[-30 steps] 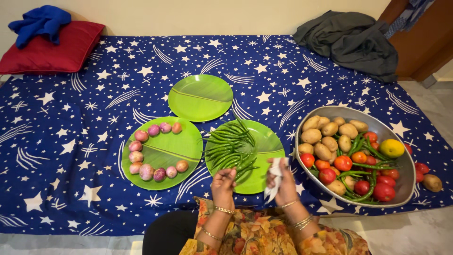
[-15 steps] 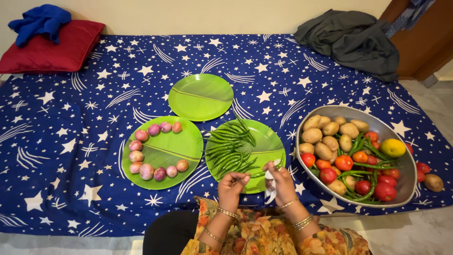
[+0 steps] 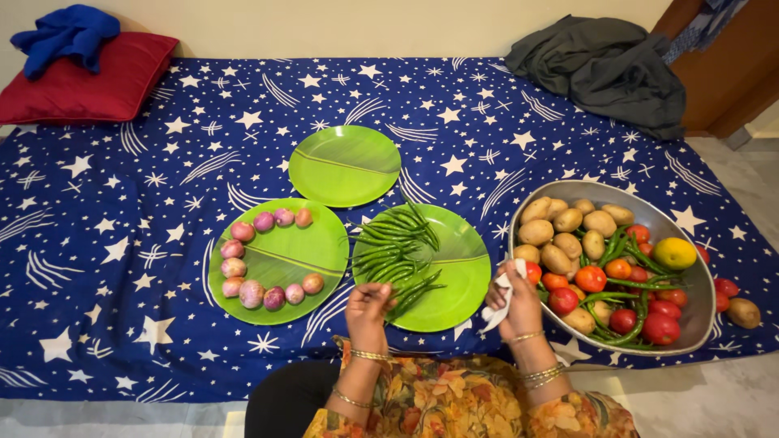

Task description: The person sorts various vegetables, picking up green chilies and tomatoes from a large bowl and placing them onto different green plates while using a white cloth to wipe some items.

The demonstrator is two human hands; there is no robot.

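Head view, looking down on a bed covered by a dark blue sheet (image 3: 122,243) with white stars.

Lower centre of frame: left hand (image 3: 369,307), fingers curled together on the stem end of a green chilli (image 3: 414,294), at the near edge of the right-hand green plate (image 3: 462,272). That chilli lies on the plate just below the main heap of green chillies (image 3: 393,243), which fills the plate's left half.

Lower right of centre: right hand (image 3: 521,302), closed around a crumpled white cloth (image 3: 501,298), over the left rim of the oval steel bowl (image 3: 690,324). The two hands are well apart, one on each side of the chilli plate.

Bowl, right of frame: potatoes (image 3: 560,231) in the upper left part, red tomatoes (image 3: 649,324) and more green chillies in the lower right, one yellow-green lemon (image 3: 675,253) at the far right. A few tomatoes and a single potato (image 3: 743,313) lie on the sheet just outside the bowl's right rim.

Left of centre: a second green plate (image 3: 284,259) with small pink onions (image 3: 251,294) set along its left rim in a curve. Above, at centre: a third green plate (image 3: 345,166).

Upper left corner: red cushion (image 3: 89,81) with a blue cloth (image 3: 61,34) on it. Upper right: a heap of dark grey fabric (image 3: 604,69).
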